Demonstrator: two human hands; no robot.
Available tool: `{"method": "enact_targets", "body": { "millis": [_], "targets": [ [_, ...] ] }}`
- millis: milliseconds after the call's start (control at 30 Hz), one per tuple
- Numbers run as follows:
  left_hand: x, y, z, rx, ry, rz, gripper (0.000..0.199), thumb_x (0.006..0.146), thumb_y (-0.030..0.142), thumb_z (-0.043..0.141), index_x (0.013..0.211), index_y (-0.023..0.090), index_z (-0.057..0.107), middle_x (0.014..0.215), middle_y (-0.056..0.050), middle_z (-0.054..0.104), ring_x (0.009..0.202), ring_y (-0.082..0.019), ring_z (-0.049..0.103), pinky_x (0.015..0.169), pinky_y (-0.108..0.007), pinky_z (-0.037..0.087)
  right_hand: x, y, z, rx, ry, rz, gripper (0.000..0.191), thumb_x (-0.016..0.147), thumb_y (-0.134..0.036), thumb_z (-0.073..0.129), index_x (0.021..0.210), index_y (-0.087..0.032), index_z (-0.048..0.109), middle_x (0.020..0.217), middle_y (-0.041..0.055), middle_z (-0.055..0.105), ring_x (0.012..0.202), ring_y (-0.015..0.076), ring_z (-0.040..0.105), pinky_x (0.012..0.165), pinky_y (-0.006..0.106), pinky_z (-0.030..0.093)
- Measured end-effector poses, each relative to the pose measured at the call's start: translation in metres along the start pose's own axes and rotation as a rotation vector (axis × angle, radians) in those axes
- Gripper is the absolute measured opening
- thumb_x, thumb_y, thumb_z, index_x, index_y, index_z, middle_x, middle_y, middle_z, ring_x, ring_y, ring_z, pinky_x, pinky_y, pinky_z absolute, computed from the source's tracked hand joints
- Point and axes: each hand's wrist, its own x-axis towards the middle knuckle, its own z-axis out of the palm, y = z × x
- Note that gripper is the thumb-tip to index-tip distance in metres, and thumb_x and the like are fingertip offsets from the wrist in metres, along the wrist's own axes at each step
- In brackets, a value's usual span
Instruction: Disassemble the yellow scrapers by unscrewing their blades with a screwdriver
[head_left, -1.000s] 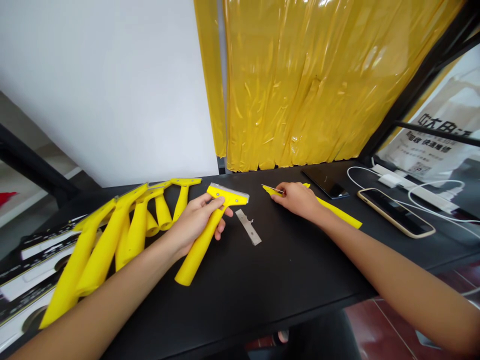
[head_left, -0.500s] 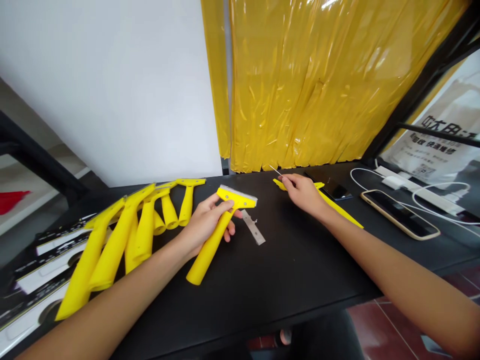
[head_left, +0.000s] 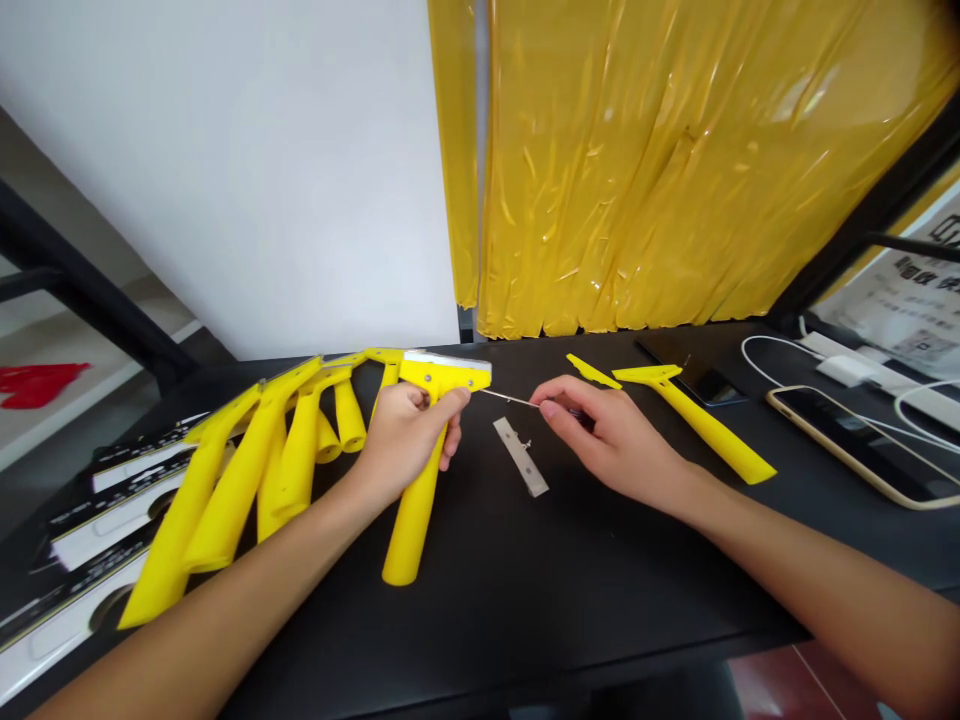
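The left hand (head_left: 405,440) is closed around the neck of a yellow scraper (head_left: 409,530), just under its head. The long axis runs nearly straight away from the person, with the handle end toward the near tabletop edge and the silver blade edge (head_left: 446,358) facing the far edge. Whether the handle end touches the tabletop I can't tell.

The right hand (head_left: 615,445) pinches a thin steel pin (head_left: 510,398) between thumb and forefinger, its other fingers loosely curled. The pin lies almost level and points left, its tip just beside the scraper's head but not touching it. A moment ago the right hand was back over the yellow pieces and the pin slanted upward; now the hand has moved left, leaving a second yellow scraper (head_left: 709,435) in full view, and the left hand's scraper has swung more upright.

A flat metal strip (head_left: 520,456) lies on the black tabletop (head_left: 600,610) between the hands. A fan of yellow scrapers (head_left: 240,470) sits toward the left edge, and a smartphone (head_left: 855,445) lies by the right edge — a yellow plastic sheet (head_left: 637,170) hangs behind.
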Motion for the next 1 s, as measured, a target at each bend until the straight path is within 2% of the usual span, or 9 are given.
{"method": "enact_targets", "body": {
  "millis": [167,367,567,1000],
  "targets": [
    [-0.006,0.007,0.001,0.150,-0.001,0.099,0.046,0.092,0.037,0.061,0.050,0.019,0.052,0.043,-0.001,0.054,0.034,-0.011,0.049,0.039,-0.025,0.038,-0.002,-0.002,0.005,0.065,0.005,0.024,0.024,0.102,-0.040,0.046,0.108,-0.023,0.063,0.069,-0.0027,0.058,0.056,0.0119,0.045,0.051,0.026,0.031],
    [-0.010,0.011,0.001,0.249,0.055,0.083,0.049,0.090,0.039,0.063,0.047,0.020,0.049,0.042,-0.001,0.054,0.035,-0.011,0.051,0.041,-0.025,0.040,-0.001,-0.002,0.003,0.127,0.018,0.036,0.024,0.102,-0.041,0.048,0.108,-0.023,0.063,0.084,0.0016,0.067,0.068,0.0147,0.054,0.058,0.027,0.037],
    [-0.013,0.013,0.003,0.248,0.065,0.067,0.048,0.089,0.037,0.063,0.047,0.020,0.049,0.042,0.000,0.053,0.035,-0.011,0.051,0.040,-0.024,0.040,-0.001,-0.001,0.002,0.145,0.028,0.051,0.025,0.101,-0.043,0.049,0.105,-0.024,0.065,0.078,0.0002,0.063,0.066,0.0151,0.053,0.058,0.028,0.037],
    [-0.012,0.012,0.003,0.260,0.067,0.077,0.049,0.089,0.039,0.063,0.046,0.021,0.047,0.041,-0.001,0.053,0.035,-0.011,0.050,0.041,-0.025,0.039,0.000,0.000,0.004,0.137,0.014,0.061,0.027,0.101,-0.045,0.048,0.105,-0.024,0.065,0.090,0.0039,0.069,0.080,0.0197,0.062,0.064,0.030,0.044]
  ]
}}
